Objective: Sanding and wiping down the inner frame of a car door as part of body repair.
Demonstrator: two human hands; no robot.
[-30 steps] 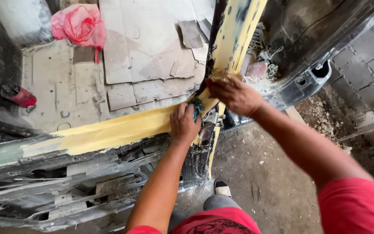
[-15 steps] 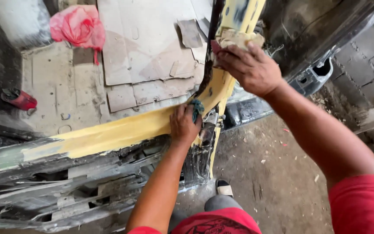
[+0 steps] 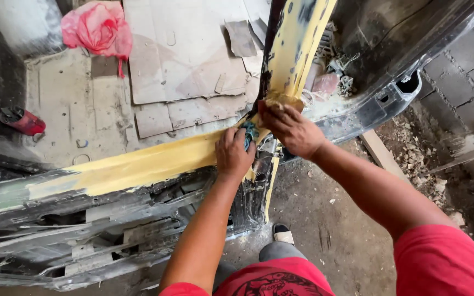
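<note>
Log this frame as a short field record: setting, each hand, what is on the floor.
setting: stripped car body frame, yellow filler on the sill and pillar
left hand: on the sill at the pillar base, holding a blue-green cloth
right hand: pressing a tan sanding pad against the pillar
floor: cardboard sheets, pink bag, red can
below: shoe on dirty concrete

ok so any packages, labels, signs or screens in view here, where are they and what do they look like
No signs or screens.
Pink plastic bag: top left on the floor, crumpled, knotted.
Red can: far left, lying on its side, cylindrical, dark cap.
Cardboard sheets: flattened, brown, spread across the floor at top centre.
</note>
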